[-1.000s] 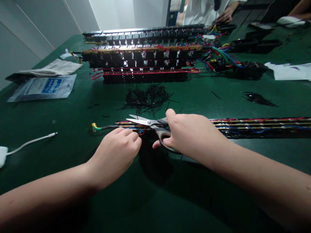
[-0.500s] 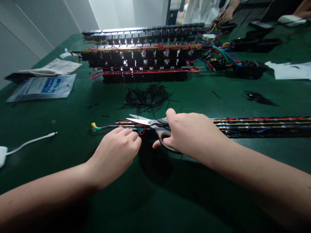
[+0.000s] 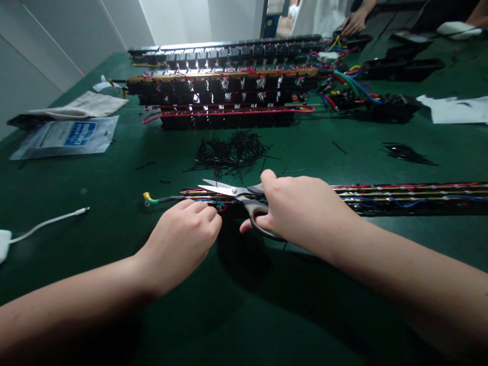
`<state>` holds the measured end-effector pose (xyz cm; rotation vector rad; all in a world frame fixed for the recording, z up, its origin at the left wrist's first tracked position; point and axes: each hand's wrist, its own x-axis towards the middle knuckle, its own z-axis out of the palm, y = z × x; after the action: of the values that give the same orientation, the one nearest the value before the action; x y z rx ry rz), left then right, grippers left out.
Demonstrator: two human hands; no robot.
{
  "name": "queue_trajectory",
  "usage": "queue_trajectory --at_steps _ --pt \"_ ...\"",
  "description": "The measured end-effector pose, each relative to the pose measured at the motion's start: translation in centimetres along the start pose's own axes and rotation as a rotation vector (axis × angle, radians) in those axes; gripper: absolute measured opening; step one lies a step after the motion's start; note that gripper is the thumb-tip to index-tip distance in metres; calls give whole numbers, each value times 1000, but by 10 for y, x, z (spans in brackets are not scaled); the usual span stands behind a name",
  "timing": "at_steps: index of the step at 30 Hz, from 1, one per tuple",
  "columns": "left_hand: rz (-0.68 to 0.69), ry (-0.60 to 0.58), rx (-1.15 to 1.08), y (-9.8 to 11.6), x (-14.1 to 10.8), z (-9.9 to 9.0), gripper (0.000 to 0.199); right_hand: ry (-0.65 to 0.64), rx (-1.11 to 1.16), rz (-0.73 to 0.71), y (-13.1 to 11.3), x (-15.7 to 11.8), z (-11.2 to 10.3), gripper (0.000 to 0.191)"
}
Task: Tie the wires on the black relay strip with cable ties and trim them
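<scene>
My right hand (image 3: pixel 301 208) is wrapped round the handles of a pair of scissors (image 3: pixel 244 195), whose blades point left and stand slightly apart. The blades lie over the left part of a long black strip (image 3: pixel 412 198) with brass-coloured rods and red and blue wires. At the strip's left end my left hand (image 3: pixel 183 229) is closed against its near edge; its fingertips are hidden, so what they hold cannot be made out. A green-and-yellow wire end (image 3: pixel 148 199) sticks out to the left of that hand. Behind the blades lies a heap of thin black pieces (image 3: pixel 231 152).
Long black wired assemblies (image 3: pixel 224 84) stretch across the back of the green table (image 3: pixel 114 213). At left are a plastic bag (image 3: pixel 68 136), a grey cloth (image 3: pixel 91 104) and a white cable (image 3: pixel 49 222). Another person's hand (image 3: pixel 354 23) is at the back right, beyond white paper (image 3: pixel 453 109).
</scene>
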<state>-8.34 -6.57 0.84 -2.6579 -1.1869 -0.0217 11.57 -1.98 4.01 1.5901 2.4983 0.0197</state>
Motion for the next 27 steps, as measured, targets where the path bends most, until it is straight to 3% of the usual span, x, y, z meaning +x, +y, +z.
queue_trajectory --at_steps 20,27 --pt "-1 1 5 0 -1 1 19 -4 6 1 0 0 -1 39" --pt "-1 3 3 0 0 1 19 -6 -4 -4 0 0 -1 30"
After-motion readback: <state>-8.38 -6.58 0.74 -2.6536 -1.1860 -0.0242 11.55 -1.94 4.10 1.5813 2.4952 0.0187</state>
